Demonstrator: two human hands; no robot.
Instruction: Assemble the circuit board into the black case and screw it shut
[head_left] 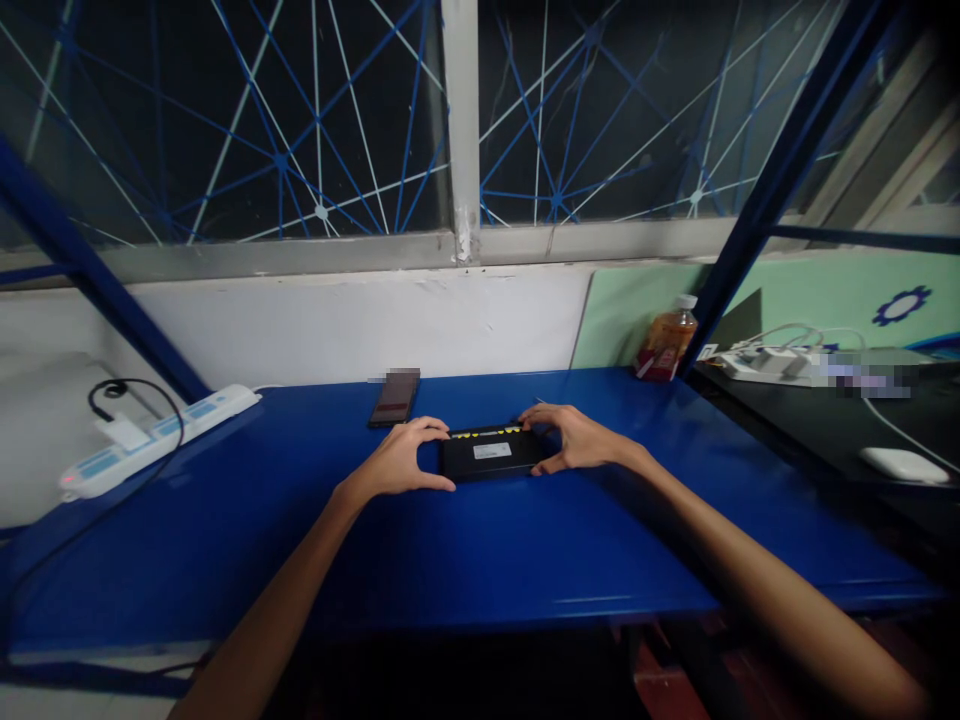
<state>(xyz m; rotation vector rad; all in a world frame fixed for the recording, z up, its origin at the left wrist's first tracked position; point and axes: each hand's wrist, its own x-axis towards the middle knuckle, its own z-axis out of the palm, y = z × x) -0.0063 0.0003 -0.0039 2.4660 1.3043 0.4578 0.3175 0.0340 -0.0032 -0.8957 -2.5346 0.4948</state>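
A flat black box [465,462] with a white label and yellow marks along its far edge lies at the middle of the blue table. At its left end is my left hand [405,458], thumb at the near corner and fingers at the far corner. My right hand [574,440] grips the right end the same way, its thumb on the near side and its fingertips at the far edge. The box sits between both hands.
Behind my left hand lies a dark phone [395,397]. A white power strip [161,440] with a black cable is at the left. A drink bottle [666,340] stands at the back right. On the black table [810,420] are cables and a white case [904,465].
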